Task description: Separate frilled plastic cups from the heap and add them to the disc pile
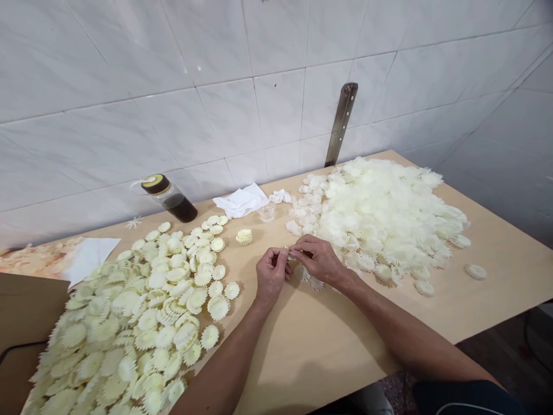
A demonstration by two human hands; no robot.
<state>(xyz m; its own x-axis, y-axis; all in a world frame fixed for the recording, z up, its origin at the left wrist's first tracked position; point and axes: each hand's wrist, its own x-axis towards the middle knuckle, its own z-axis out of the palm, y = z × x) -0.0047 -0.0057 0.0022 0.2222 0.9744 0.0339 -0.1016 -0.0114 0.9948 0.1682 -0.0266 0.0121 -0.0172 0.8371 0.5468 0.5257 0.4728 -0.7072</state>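
Observation:
My left hand [272,275] and my right hand [318,259] meet over the middle of the table, thumbs and fingertips pinched together. Whatever is between them is mostly hidden; only a tiny pale bit shows at the fingertips. Under and beside my right hand lie several translucent, scalloped flower-like pieces [317,283]. To the right spreads a big heap of whitish frilled petal pieces [384,213]. On the left is a large pile of pale yellow, cup-shaped frilled pieces [159,323]. One small yellow stack [244,237] stands apart, beyond my left hand.
Along the tiled wall [276,98] stand a dark-liquid bottle [175,199], crumpled white tissue [242,200] and a small clear cup [266,213]. A slotted metal strip [341,124] leans there. A cardboard box [30,334] borders the wooden table [311,357] at left.

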